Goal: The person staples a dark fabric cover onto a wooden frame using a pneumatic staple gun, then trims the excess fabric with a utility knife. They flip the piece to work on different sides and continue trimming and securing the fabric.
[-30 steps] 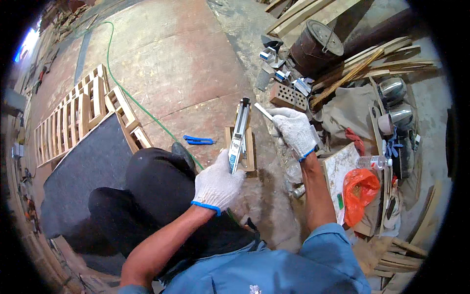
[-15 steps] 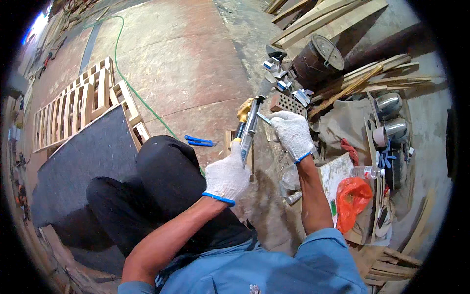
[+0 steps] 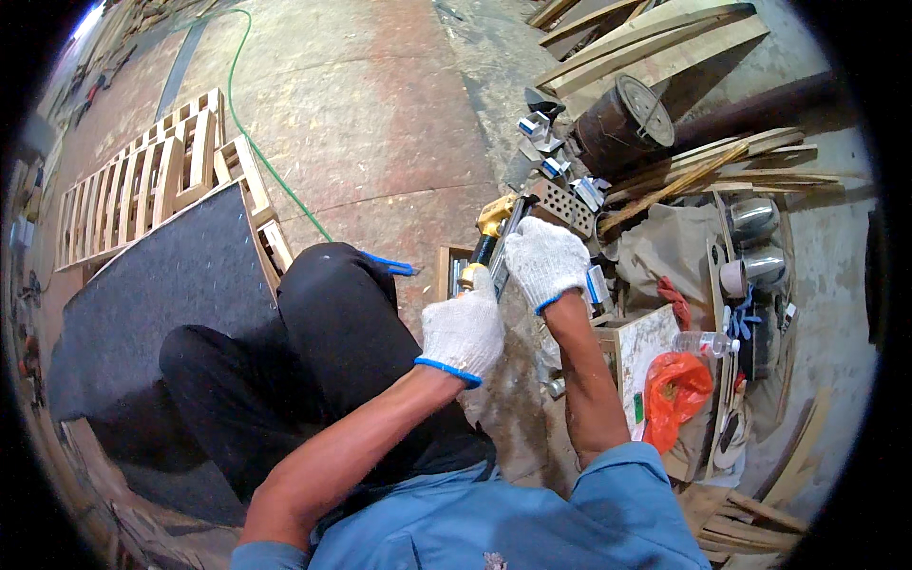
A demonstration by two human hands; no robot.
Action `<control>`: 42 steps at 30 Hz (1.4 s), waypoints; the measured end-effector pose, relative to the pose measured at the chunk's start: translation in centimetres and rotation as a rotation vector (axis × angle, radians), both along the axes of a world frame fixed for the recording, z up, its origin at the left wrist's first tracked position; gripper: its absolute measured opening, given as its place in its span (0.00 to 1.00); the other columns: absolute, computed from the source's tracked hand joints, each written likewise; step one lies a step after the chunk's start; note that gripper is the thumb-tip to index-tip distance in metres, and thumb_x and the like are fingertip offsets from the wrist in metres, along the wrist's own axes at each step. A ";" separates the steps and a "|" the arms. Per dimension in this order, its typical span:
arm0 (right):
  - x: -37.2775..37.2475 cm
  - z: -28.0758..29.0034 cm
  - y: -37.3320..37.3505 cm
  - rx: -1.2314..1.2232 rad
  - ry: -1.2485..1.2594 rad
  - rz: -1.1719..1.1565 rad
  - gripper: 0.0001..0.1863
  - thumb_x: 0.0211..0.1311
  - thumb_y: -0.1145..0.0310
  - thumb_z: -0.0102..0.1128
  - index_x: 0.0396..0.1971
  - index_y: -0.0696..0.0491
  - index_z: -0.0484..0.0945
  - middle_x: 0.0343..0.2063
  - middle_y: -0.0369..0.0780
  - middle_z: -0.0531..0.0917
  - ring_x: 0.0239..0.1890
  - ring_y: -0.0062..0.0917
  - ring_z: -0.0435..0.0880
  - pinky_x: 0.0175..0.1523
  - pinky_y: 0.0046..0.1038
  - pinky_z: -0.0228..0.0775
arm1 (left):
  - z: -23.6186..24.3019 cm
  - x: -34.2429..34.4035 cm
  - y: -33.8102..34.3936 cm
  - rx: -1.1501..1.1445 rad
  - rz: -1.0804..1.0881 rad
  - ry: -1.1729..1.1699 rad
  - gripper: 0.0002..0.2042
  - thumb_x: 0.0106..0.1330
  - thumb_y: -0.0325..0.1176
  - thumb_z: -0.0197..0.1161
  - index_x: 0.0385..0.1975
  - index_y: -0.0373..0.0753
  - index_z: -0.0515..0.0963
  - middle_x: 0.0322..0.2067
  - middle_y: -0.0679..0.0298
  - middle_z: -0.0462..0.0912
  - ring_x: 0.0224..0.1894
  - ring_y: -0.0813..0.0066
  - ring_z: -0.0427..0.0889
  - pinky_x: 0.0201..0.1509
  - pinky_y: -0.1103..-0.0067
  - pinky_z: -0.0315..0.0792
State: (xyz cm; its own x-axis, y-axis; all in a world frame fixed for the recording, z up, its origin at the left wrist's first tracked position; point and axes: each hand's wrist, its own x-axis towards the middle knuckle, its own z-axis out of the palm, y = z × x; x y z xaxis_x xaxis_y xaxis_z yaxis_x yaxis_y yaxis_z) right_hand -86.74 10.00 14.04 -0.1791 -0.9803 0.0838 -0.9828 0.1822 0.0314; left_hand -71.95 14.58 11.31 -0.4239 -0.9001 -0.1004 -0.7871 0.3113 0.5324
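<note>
My left hand (image 3: 464, 328), in a white knit glove with a blue cuff, is closed around the grip of a nail gun (image 3: 493, 217). The gun has a yellow body, a black handle and a long metal magazine, and its head points away from me. On the magazine's right side rests my right hand (image 3: 548, 261), gloved the same way, its fingers curled against the metal. Whether a nail strip is still in those fingers is hidden. Just left of the gun is a small wooden box (image 3: 444, 275). A blue tool (image 3: 391, 266) lies partly behind my knee.
A dark board (image 3: 171, 285) and slatted wooden frames (image 3: 142, 190) lie to the left, near a green hose (image 3: 275, 195). At right are small cartons (image 3: 589, 193), a perforated brick (image 3: 562, 207), a rusty bucket (image 3: 622, 123), an orange bag (image 3: 677, 394) and a plastic bottle (image 3: 703, 344).
The nail gun has tilted to the right and come a little nearer. My right hand, which held a small strip by the magazine, has closed in against it. My knee has risen over the blue tool.
</note>
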 end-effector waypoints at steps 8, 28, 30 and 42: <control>-4.1 -2.0 -0.6 -0.214 -0.657 -0.354 0.19 0.66 0.52 0.56 0.42 0.51 0.84 0.39 0.46 0.87 0.41 0.41 0.86 0.47 0.38 0.77 | 0.2 1.3 -0.7 0.217 0.033 0.050 0.19 0.61 0.41 0.61 0.49 0.42 0.71 0.24 0.50 0.84 0.28 0.47 0.86 0.34 0.53 0.77; -4.6 -6.0 0.1 -0.331 -1.998 -0.305 0.23 0.76 0.51 0.47 0.55 0.54 0.76 0.39 0.35 0.81 0.38 0.22 0.81 0.44 0.27 0.77 | 6.9 9.3 0.8 0.305 0.047 0.853 0.23 0.75 0.45 0.55 0.61 0.34 0.72 0.53 0.44 0.79 0.59 0.50 0.78 0.63 0.68 0.70; -5.0 -6.3 -0.7 -0.287 -2.049 -0.117 0.22 0.76 0.52 0.49 0.55 0.55 0.76 0.41 0.34 0.80 0.38 0.20 0.80 0.46 0.24 0.75 | 7.1 9.2 2.1 0.287 0.226 1.073 0.21 0.75 0.41 0.55 0.59 0.32 0.74 0.54 0.45 0.79 0.60 0.52 0.77 0.65 0.69 0.69; 14.7 5.9 2.0 0.035 -2.464 0.038 0.18 0.77 0.61 0.51 0.23 0.45 0.62 0.20 0.29 0.61 0.19 0.17 0.61 0.26 0.22 0.61 | 4.7 17.0 -2.4 -0.497 0.304 1.034 0.21 0.75 0.30 0.55 0.64 0.27 0.69 0.60 0.47 0.77 0.61 0.56 0.78 0.67 0.66 0.70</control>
State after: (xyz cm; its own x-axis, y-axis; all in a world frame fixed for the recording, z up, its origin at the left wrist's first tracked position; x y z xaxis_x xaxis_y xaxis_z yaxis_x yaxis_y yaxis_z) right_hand -72.04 12.03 19.93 0.1211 -0.9798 -0.1594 0.7398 0.1962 -0.6436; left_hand -54.93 12.23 15.98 0.1400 -0.8214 0.5530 -0.1318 0.5380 0.8325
